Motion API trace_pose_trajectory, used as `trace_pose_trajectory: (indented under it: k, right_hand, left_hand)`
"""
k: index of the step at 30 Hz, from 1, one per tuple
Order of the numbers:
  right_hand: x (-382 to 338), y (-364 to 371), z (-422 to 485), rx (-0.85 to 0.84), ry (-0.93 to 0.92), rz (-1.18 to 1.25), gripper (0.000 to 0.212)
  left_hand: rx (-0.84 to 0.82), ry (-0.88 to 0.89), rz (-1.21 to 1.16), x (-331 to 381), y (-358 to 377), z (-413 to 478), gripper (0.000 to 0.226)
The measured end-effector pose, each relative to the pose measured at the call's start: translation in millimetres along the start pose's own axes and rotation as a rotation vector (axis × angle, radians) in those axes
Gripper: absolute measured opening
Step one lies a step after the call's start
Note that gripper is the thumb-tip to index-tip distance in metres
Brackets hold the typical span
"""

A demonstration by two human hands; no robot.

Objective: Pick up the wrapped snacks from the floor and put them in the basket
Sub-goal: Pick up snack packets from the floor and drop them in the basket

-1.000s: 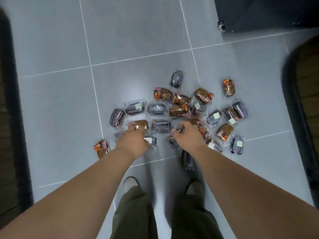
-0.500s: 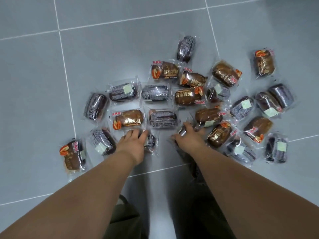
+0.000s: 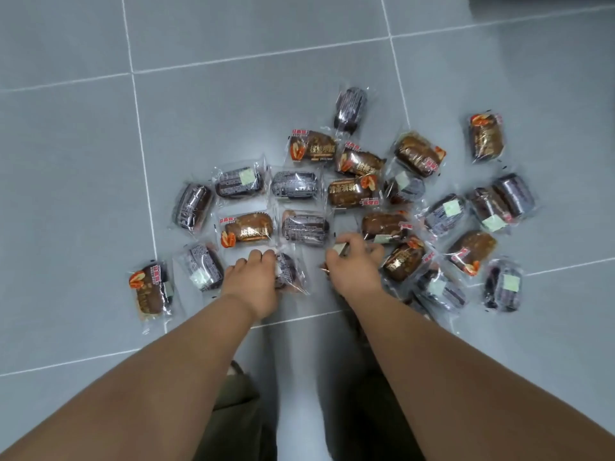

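Because sealed in thin clear film, probably light, soft and a little slippery to handle, so best pinched at a crimped end or cupped loosely round the middle rather than squeezed; likely easy to crush. Spread over the grey tiled floor (image 3: 100,194) as a loose pile of snacks (image 3: 349,191), fanning from nine o'clock through twelve to three o'clock of the two hands, most lying flat, a few overlapping. Curled down with the left hand (image 3: 254,281) onto a dark snack (image 3: 290,272) at the six o'clock edge of the pile, fingers bent over its near end, apparently gripping. Pinched in the right hand (image 3: 354,267), just beside at three o'clock, a snack with a pale label (image 3: 341,249), thumb and fingers closed on the wrapper. No basket in view. Printed in gold on the brown wrappers, Chinese characters beside a red tag and a nut picture, as on the brown snack (image 3: 248,227) at twelve o'clock of the left hand; seems to begin 核桃, walnut, though not sharp enough to be sure. On the dark wrappers, fine white print and pale green square stickers, unreadable. Judged barely begun, with nearly everything lying on the tiles.
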State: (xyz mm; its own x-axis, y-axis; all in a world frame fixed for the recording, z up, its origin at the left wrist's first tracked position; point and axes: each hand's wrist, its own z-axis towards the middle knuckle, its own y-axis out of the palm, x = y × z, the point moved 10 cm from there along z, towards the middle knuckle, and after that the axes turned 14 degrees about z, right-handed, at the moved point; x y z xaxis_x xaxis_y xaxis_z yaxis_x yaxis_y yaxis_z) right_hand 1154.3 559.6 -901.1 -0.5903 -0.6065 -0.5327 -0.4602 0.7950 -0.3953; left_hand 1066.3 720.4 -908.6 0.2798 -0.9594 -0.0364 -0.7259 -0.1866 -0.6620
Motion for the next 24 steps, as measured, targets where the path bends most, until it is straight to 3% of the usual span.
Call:
trace_pose_trajectory:
  k: [4, 10, 15, 19, 24]
  right_hand:
    - [-66, -31, -64, -0.089, -0.115, 0.010, 0.024]
    - [-188, -117, -176, -0.066, -0.297, -0.004, 0.030]
    - [-278, -192, -288, -0.072, -0.375, 0.114, 0.045]
    - [-327, -242, -385, -0.044, -0.463, 0.250, 0.061]
    - [-372, -295, -477, 0.048, -0.536, 0.351, 0.064]
  left_hand:
    - [0.087, -0.059, -0.117, 0, -79, -59, 0.067]
    - [0.239, -0.082, -0.183, -5, -226, -160, 0.059]
    - [0.314, -0.112, -0.396, -16, -343, -270, 0.059]
    - [0.413, -0.122, -0.517, -22, -422, -359, 0.050]
    - [0.596, -0.094, -0.664, -20, -507, -460, 0.032]
